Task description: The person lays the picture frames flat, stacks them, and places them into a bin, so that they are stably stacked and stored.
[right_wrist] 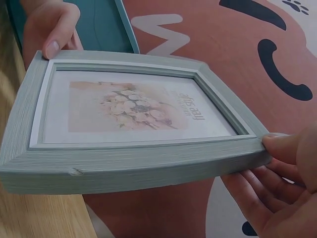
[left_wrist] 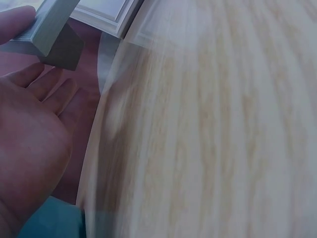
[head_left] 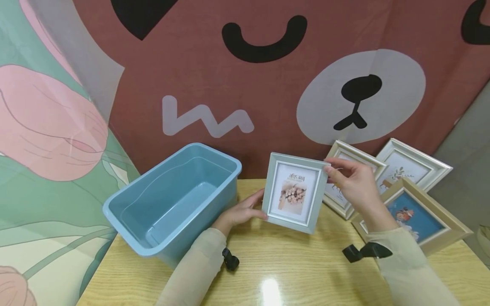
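Observation:
A pale grey-green picture frame point(head_left: 271, 187) with a flower print is held between both hands, its front tilted toward the head camera. My left hand point(head_left: 242, 211) pinches its lower left corner, thumb on the front. In the left wrist view, the left hand point(left_wrist: 34, 134) has its fingers beneath the frame's edge. The right hand point(head_left: 356, 185) grips the upper right corner. Seen from the right wrist, the right thumb point(right_wrist: 282, 147) lies on the front of the frame point(right_wrist: 124, 181) and the fingers are behind it. A small nick marks the frame's side.
A blue plastic bin point(head_left: 183, 204) stands left on the wooden table point(head_left: 291, 263). At right are a cream frame point(head_left: 338, 208), a silvery-white frame point(head_left: 432, 165) and a tan frame point(head_left: 451, 225) with a blue picture, close together. A patterned cloth point(head_left: 268, 93) hangs behind the table.

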A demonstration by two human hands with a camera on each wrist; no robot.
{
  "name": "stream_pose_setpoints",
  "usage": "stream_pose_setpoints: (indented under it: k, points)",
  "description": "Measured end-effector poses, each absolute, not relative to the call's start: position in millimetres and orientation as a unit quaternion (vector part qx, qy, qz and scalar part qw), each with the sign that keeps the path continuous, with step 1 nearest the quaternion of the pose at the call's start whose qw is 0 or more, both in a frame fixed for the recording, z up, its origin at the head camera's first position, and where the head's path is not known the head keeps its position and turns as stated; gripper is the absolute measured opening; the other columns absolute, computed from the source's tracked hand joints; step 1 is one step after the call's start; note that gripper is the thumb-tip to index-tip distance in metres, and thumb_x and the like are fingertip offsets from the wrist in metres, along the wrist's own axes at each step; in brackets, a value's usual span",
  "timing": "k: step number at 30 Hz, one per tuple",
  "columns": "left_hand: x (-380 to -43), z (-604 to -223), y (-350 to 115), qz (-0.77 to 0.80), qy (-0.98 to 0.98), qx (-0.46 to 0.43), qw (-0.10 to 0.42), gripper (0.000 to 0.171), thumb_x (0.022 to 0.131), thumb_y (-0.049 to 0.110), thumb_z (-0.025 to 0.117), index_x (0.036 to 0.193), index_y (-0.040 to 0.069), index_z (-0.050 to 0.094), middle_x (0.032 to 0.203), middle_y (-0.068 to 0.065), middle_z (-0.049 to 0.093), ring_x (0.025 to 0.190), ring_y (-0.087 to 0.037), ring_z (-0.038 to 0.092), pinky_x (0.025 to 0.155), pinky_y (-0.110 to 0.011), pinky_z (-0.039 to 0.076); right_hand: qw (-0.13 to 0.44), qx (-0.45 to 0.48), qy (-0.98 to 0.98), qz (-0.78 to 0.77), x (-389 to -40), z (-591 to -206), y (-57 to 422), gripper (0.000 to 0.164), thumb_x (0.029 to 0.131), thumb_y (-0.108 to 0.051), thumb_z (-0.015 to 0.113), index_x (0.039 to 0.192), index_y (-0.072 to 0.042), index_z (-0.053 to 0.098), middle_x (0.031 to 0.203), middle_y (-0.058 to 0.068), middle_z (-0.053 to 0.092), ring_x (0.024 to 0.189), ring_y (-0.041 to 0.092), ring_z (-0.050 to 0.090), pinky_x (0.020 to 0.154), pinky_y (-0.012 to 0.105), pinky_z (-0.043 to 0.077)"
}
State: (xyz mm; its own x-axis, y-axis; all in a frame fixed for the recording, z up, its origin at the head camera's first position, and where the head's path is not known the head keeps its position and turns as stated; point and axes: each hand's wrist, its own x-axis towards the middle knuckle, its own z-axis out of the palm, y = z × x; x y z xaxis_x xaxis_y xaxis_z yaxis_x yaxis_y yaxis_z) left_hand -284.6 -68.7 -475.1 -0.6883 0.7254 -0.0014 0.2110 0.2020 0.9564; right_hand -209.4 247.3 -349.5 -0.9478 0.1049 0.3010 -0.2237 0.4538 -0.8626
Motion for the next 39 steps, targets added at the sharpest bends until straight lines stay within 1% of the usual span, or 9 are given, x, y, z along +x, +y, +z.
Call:
stream_pose_setpoints:
  k: [5, 12, 16, 20, 24, 28, 32, 39]
  points:
    - [-283.5, -474.0, -69.3, 0.553, 0.734, 0.316, 0.233, 0.102, 0.088, 0.015, 0.072, 0.173, 0.009, 0.018, 0.179, -0.017, 0.026, 0.161, -0.041, 0.034, 0.135, -0.059, 0.024, 0.155, 0.035, -0.836, 0.526, -210.5, -349.9, 247.7, 0.043, 0.108, -0.026, 0.068, 0.141, 0.003, 0.068, 0.09, -0.029, 0.071, 0.079, -0.004, 0.075, 0.076, 0.012, 0.06]
    - [-282.6, -474.0, -71.0, 0.568, 0.728, 0.314, 0.221, 0.093, 0.09, 0.013, 0.072, 0.169, 0.003, 0.024, 0.175, -0.021, 0.031, 0.159, -0.043, 0.037, 0.133, -0.055, 0.031, 0.161, 0.038, -0.829, 0.535, -211.1, -349.6, 248.8, 0.044, 0.108, -0.026, 0.068, 0.139, 0.004, 0.068, 0.087, -0.033, 0.071, 0.078, -0.004, 0.074, 0.076, 0.014, 0.062]
    - [-281.8, -474.5, -72.0, 0.572, 0.727, 0.32, 0.205, 0.087, 0.091, 0.012, 0.073, 0.166, 0.001, 0.03, 0.169, -0.023, 0.038, 0.156, -0.043, 0.041, 0.133, -0.054, 0.033, 0.157, 0.035, -0.826, 0.54, -210.8, -349.4, 249.2, 0.045, 0.108, -0.026, 0.068, 0.141, 0.005, 0.067, 0.087, -0.032, 0.071, 0.078, -0.004, 0.075, 0.077, 0.013, 0.062]
    - [-279.6, -475.3, -73.2, 0.563, 0.739, 0.321, 0.185, 0.078, 0.093, 0.01, 0.076, 0.161, 0.0, 0.038, 0.161, -0.023, 0.049, 0.15, -0.04, 0.049, 0.13, -0.05, 0.038, 0.152, 0.031, -0.826, 0.542, -211.1, -349.0, 249.6, 0.046, 0.108, -0.027, 0.067, 0.142, 0.004, 0.067, 0.088, -0.032, 0.072, 0.079, -0.004, 0.074, 0.078, 0.012, 0.062]
    - [-277.0, -476.3, -74.0, 0.563, 0.743, 0.317, 0.174, 0.066, 0.095, 0.006, 0.076, 0.154, -0.002, 0.045, 0.149, -0.025, 0.058, 0.138, -0.036, 0.059, 0.124, -0.049, 0.047, 0.144, 0.026, -0.825, 0.546, -211.9, -349.8, 250.3, 0.046, 0.108, -0.028, 0.067, 0.143, 0.003, 0.067, 0.09, -0.031, 0.072, 0.08, -0.004, 0.075, 0.079, 0.013, 0.062]
    - [-275.3, -476.9, -74.8, 0.57, 0.743, 0.308, 0.166, 0.057, 0.096, 0.004, 0.077, 0.147, -0.004, 0.052, 0.137, -0.026, 0.065, 0.124, -0.027, 0.066, 0.116, -0.048, 0.054, 0.14, 0.019, -0.825, 0.548, -212.8, -351.4, 251.2, 0.046, 0.109, -0.028, 0.067, 0.144, 0.002, 0.066, 0.091, -0.03, 0.073, 0.081, -0.003, 0.075, 0.08, 0.015, 0.063]
    - [-272.7, -477.1, -75.7, 0.568, 0.751, 0.297, 0.157, 0.052, 0.097, 0.005, 0.078, 0.143, -0.005, 0.055, 0.13, -0.025, 0.068, 0.115, -0.019, 0.069, 0.109, -0.039, 0.058, 0.144, 0.017, -0.829, 0.541, -213.5, -353.6, 251.7, 0.046, 0.109, -0.027, 0.067, 0.143, 0.003, 0.066, 0.091, -0.029, 0.072, 0.079, -0.003, 0.075, 0.08, 0.014, 0.063]
    - [-266.5, -478.9, -76.6, 0.559, 0.766, 0.276, 0.157, 0.039, 0.099, 0.008, 0.077, 0.133, -0.006, 0.063, 0.122, -0.023, 0.073, 0.105, -0.015, 0.072, 0.095, -0.024, 0.061, 0.15, 0.013, -0.83, 0.536, -212.6, -356.7, 251.9, 0.045, 0.109, -0.028, 0.067, 0.143, 0.002, 0.067, 0.09, -0.029, 0.071, 0.079, -0.003, 0.075, 0.078, 0.013, 0.062]
